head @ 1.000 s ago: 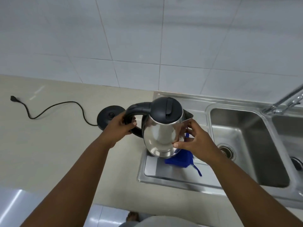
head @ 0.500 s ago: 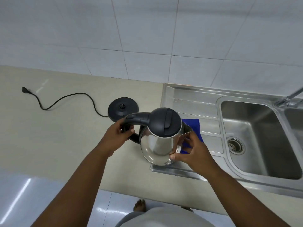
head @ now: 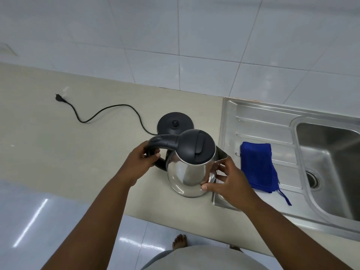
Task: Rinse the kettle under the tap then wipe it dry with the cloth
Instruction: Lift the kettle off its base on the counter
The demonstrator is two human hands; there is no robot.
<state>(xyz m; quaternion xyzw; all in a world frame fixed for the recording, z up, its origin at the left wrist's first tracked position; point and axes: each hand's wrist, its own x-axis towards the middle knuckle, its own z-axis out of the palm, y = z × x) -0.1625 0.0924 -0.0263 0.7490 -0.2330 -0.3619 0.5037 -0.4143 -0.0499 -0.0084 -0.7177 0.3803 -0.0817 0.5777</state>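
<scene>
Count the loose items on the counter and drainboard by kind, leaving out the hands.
Electric kettle: 1
Black kettle base with power cord: 1
Blue cloth: 1
Total: 3

Power base (head: 175,124) just behind kettle (head: 187,172)

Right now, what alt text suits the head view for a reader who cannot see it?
A person holds a steel electric kettle over a beige counter, left hand gripping its black handle, right hand pressing spread fingers to its side. Its black power base sits behind; a blue cloth lies on the sink drainboard.
</scene>
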